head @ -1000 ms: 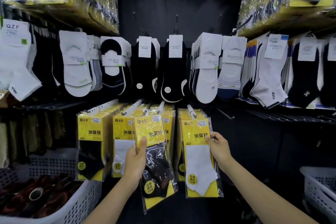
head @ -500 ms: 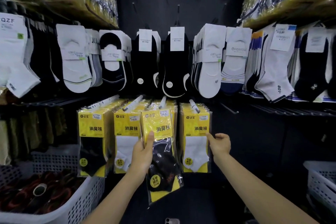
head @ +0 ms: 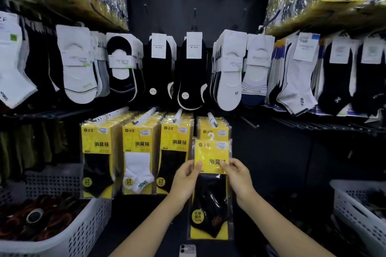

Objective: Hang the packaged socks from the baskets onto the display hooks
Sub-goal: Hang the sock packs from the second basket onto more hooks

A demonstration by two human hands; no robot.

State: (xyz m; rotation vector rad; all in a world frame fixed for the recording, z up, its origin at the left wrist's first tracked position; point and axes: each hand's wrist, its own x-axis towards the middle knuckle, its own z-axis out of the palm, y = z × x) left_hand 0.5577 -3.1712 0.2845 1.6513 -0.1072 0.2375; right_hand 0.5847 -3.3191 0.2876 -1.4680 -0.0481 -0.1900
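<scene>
Sock packet (head: 211,190): yellow card pinched by fingers of left hand (head: 183,177) and right hand (head: 238,177), just below rightmost display hook (head: 212,120), not yet hung. Four hooks stocked; left basket (head: 83,225) holds dark items.

Person, two bare arms in view. Left forearm (head: 150,227) and right forearm (head: 277,229) are uncovered from the wrist down to the bottom edge, slim and smooth. Left hand (head: 186,177) and right hand (head: 236,175) are bare too. Left thumbnail short and plain. Rest of body out of frame.
</scene>
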